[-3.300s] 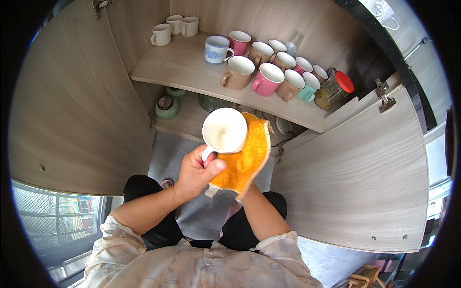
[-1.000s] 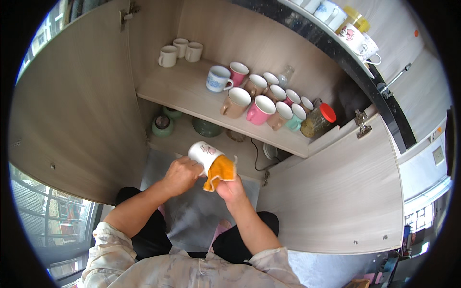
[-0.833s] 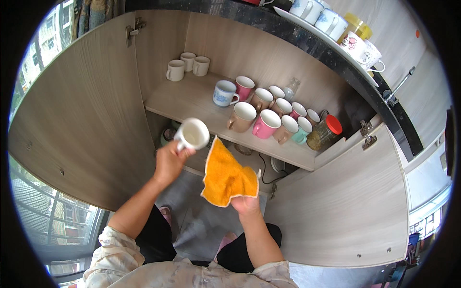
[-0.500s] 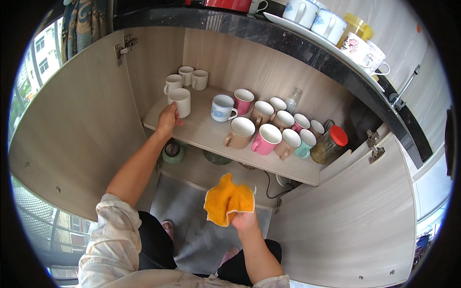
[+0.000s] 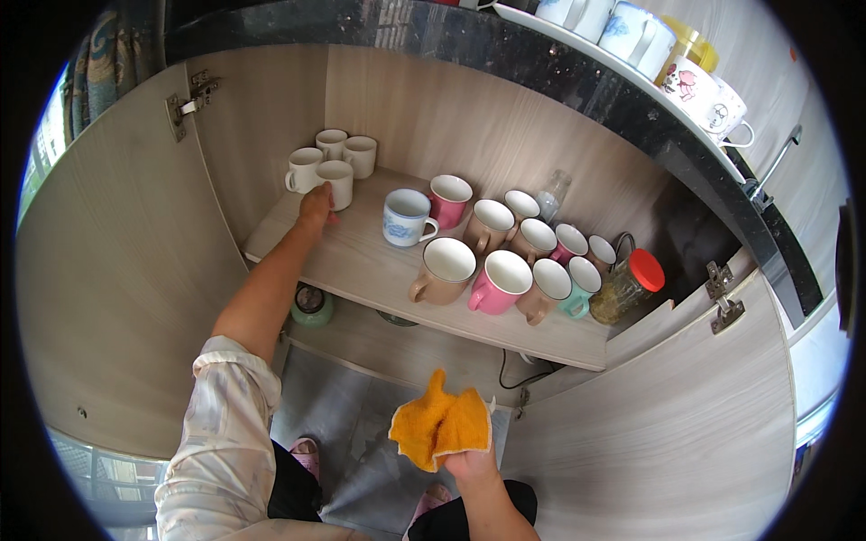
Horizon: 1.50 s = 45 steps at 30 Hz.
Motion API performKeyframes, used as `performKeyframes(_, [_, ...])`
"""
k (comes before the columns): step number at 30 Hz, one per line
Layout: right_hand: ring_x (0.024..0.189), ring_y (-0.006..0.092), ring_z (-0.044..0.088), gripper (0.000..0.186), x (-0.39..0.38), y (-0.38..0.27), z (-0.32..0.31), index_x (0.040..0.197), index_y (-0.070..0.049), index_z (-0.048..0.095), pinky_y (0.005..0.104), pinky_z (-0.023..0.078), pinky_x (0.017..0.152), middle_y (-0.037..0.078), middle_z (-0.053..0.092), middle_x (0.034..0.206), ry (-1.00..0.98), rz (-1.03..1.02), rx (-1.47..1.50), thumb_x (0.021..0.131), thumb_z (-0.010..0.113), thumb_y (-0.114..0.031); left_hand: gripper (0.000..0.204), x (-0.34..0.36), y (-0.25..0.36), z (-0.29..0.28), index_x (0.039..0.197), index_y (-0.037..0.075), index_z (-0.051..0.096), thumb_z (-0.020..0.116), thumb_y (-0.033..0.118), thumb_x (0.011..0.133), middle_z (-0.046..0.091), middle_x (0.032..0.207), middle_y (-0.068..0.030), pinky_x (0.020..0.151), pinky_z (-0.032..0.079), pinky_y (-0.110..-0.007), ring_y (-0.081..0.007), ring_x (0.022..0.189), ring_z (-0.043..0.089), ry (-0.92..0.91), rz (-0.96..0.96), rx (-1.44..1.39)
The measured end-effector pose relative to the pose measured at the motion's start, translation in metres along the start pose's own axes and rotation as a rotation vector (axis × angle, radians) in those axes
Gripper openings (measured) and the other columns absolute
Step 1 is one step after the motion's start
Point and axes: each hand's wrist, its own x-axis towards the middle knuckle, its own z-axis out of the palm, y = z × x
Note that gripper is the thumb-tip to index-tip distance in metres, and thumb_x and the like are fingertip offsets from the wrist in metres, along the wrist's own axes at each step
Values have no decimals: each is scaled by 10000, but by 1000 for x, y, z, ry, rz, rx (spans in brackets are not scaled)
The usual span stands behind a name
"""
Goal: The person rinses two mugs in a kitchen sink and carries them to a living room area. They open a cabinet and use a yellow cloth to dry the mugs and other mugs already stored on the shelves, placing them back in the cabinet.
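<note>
My left hand (image 5: 316,207) reaches onto the cabinet shelf, its fingers closed on the near side of a white mug (image 5: 336,187). That mug stands close against several other white mugs (image 5: 361,158) in the back left corner. To its right are a white mug with a blue flower pattern (image 5: 404,218) and a pink mug (image 5: 449,203). Low in front of the shelf, my right hand (image 5: 471,464) grips a bunched orange cloth (image 5: 440,424) with a pale edge; the cloth covers part of the fingers.
Several brown, pink and teal mugs (image 5: 501,281) crowd the shelf's right half, beside a red-lidded glass jar (image 5: 629,287) and a clear bottle (image 5: 552,194). Cabinet doors (image 5: 108,279) stand open on both sides. A green jar (image 5: 312,307) sits on the lower level; cups fill a tray (image 5: 577,45) on the counter.
My left hand has moved the white mug back, nearer the other white mugs. My right hand still holds the orange cloth, now lower in the picture. The view has shifted slightly.
</note>
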Motion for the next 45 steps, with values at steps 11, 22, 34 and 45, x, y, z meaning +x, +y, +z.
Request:
performKeyframes(11, [1042, 290, 504, 423, -3, 3, -8, 1125, -5, 486, 439, 394, 914, 130, 528, 1127, 68, 44, 90, 896, 424, -355, 345, 22, -7, -7, 844, 1, 542, 478, 339, 869, 558, 785, -102, 495, 477, -335, -205, 575, 563, 283, 139, 45])
performKeyframes(22, [1064, 292, 497, 424, -4, 4, -11, 1135, -35, 490, 454, 389, 920, 119, 523, 1149, 7, 82, 88, 879, 445, -370, 505, -128, 32, 86, 1244, 144, 454, 322, 490, 900, 414, 508, 5, 417, 342, -234, -83, 431, 394, -693, -54, 235])
performKeyframes(34, [1029, 270, 515, 395, -6, 0, -13, 1134, -38, 481, 432, 414, 892, 111, 530, 1127, -17, 62, 111, 862, 490, -325, 610, -102, 34, 124, 655, 96, 462, 228, 626, 848, 378, 442, -22, 348, 308, -307, -133, 359, 350, -693, -129, 522])
performKeyframes(45, [1041, 257, 507, 399, -6, -1, -15, 1134, -40, 477, 422, 416, 894, 102, 522, 1133, -25, 44, 66, 865, 491, -334, 437, -85, 18, 70, 1066, 159, 483, 391, 523, 842, 446, 676, -23, 507, 359, -361, -131, 503, 392, -368, -129, 497])
